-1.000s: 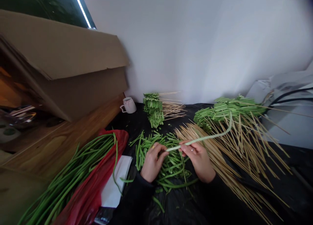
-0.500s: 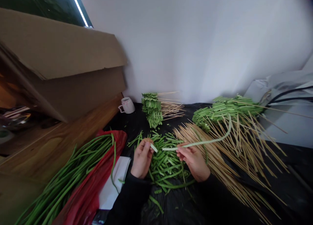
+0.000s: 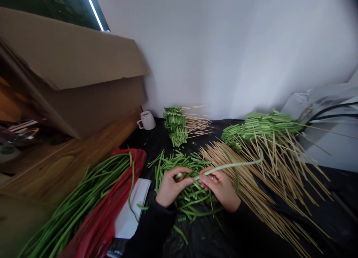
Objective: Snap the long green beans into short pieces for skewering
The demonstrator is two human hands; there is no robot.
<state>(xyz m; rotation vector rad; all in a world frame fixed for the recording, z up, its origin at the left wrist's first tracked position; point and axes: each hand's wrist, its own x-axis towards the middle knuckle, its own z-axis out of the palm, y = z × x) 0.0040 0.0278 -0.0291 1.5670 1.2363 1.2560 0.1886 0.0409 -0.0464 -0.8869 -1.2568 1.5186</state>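
Over the pile of cut green pieces [image 3: 186, 164], your hands sit knuckles up, close together. Your right hand [image 3: 220, 187] pinches the long green stem [image 3: 237, 164] near its pale end; your left hand [image 3: 171, 185] nips that end with thumb and fingertips. Stem arcs right across loose bamboo skewers [image 3: 279, 176]. Black plastic sheet [image 3: 201, 239] covers the table. Uncut stems [image 3: 81, 205] lie on a red bag [image 3: 112, 209] at left. Skewered bundles [image 3: 175, 125], mug [image 3: 147, 120] by the white wall [image 3: 223, 45]; cardboard box [image 3: 84, 71] at left.

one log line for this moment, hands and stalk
left hand: pinching pale end of green stalk | right hand: holding same stalk | under hands: cut green pieces | beside right hand: bamboo skewers
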